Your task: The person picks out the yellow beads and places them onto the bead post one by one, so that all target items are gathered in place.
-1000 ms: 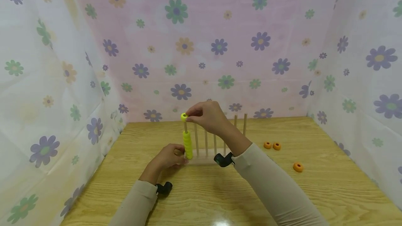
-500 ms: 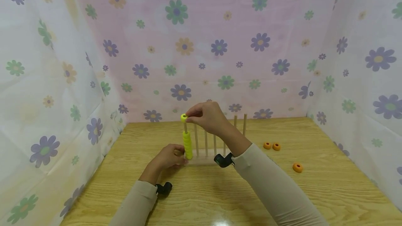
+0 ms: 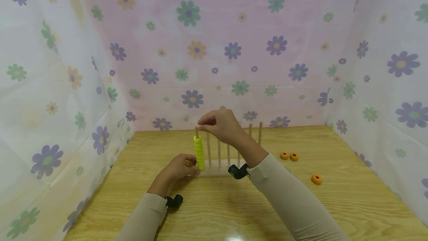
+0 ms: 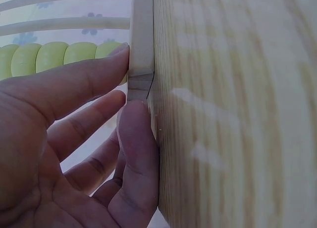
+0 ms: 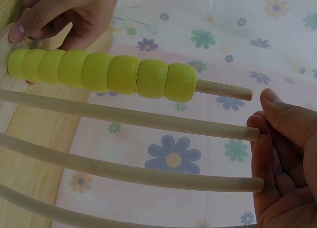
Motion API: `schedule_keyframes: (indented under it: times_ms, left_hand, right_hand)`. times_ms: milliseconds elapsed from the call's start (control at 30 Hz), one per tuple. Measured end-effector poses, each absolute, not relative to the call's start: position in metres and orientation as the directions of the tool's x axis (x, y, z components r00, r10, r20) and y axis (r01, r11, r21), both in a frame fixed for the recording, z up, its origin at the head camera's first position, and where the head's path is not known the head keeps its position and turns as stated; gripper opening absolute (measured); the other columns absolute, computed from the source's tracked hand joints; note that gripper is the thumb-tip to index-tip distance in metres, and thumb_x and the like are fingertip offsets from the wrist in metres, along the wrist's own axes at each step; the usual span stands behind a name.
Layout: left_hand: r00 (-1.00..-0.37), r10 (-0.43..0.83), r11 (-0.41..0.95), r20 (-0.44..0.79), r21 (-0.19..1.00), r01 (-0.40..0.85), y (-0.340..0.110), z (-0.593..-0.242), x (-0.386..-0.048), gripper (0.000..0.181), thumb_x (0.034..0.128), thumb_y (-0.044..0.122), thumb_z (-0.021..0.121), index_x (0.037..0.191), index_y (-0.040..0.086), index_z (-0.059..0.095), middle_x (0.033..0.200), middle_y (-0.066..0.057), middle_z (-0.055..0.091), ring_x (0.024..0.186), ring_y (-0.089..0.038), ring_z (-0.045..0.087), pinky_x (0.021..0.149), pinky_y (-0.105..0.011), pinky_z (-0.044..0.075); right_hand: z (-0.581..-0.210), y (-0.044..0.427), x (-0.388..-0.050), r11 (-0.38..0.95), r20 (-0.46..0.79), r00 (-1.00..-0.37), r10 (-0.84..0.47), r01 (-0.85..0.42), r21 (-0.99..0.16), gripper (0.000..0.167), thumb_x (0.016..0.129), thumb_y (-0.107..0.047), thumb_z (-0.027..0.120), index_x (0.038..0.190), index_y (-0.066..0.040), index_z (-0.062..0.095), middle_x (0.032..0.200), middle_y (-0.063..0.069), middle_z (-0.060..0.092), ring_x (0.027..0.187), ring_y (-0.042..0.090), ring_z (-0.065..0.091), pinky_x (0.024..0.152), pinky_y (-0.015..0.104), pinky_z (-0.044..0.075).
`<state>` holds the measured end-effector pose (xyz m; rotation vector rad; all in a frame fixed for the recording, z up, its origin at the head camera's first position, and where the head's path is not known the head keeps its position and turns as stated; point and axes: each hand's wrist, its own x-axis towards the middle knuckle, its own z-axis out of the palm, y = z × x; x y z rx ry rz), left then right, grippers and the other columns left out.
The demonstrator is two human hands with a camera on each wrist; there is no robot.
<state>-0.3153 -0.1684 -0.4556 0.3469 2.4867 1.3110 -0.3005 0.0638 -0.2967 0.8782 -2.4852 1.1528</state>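
My left hand (image 3: 178,166) holds the left end of the pale wooden base (image 3: 215,172) of a peg rack. In the left wrist view its thumb and fingers lie against the end of that base (image 4: 142,44). A stack of several yellow-green beads (image 3: 198,153) sits on the leftmost peg (image 3: 197,132), whose bare tip rises above them. My right hand (image 3: 222,124) is beside that tip with nothing in it. In the right wrist view its thumb and fingertips are just off the tip, close to the ends of the neighbouring bare pegs (image 5: 198,123).
Several bare pegs (image 3: 219,151) stand along the rack, partly behind the right forearm. Three orange beads (image 3: 316,179) lie on the wooden table (image 3: 267,207) at the right. Flowered cloth (image 3: 230,70) closes off the back and both sides.
The top bead, held by my right hand at the peg's tip, has been let go and dropped onto the stack. Both hands have stayed nearly in place.
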Motion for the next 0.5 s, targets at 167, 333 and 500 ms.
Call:
schedule_keyframes:
  times_ms: [167, 333, 500]
  left_hand:
    - [-0.923, 0.351, 0.549, -0.156, 0.833, 0.068, -0.169, -0.457, -0.314, 0.050, 0.0834, 0.019, 0.088, 0.130, 0.013, 0.072, 0.128, -0.008, 0.068, 0.089, -0.019, 0.069, 0.072, -0.036, 0.061]
    - [-0.919, 0.363, 0.552, -0.157, 0.831, 0.076, -0.167, -0.450, -0.311, 0.047, 0.0851, 0.018, 0.087, 0.129, 0.013, 0.071, 0.128, -0.009, 0.067, 0.090, -0.019, 0.069, 0.073, -0.037, 0.061]
    - [-0.919, 0.362, 0.627, -0.154, 0.770, 0.118, -0.166, -0.437, -0.306, 0.051, 0.0923, 0.019, 0.079, 0.140, 0.011, 0.063, 0.141, -0.011, 0.061, 0.101, -0.026, 0.068, 0.077, -0.041, 0.060]
  right_hand:
    - [-0.296, 0.065, -0.300, 0.500, 0.467, -0.778, -0.420, -0.627, -0.597, 0.014, 0.094, -0.023, 0.079, 0.105, -0.015, 0.082, 0.102, -0.004, 0.079, 0.090, 0.007, 0.073, 0.080, 0.025, 0.060]
    - [-0.293, 0.073, -0.300, 0.490, 0.500, -0.728, -0.468, -0.685, -0.539, 0.019, 0.094, -0.024, 0.079, 0.112, -0.016, 0.080, 0.110, -0.002, 0.077, 0.096, 0.009, 0.072, 0.085, 0.028, 0.060]
    - [-0.287, 0.103, -0.300, 0.520, 0.544, -0.664, -0.512, -0.744, -0.420, 0.027, 0.096, -0.028, 0.077, 0.121, -0.017, 0.077, 0.123, -0.001, 0.074, 0.111, 0.017, 0.070, 0.092, 0.035, 0.059]
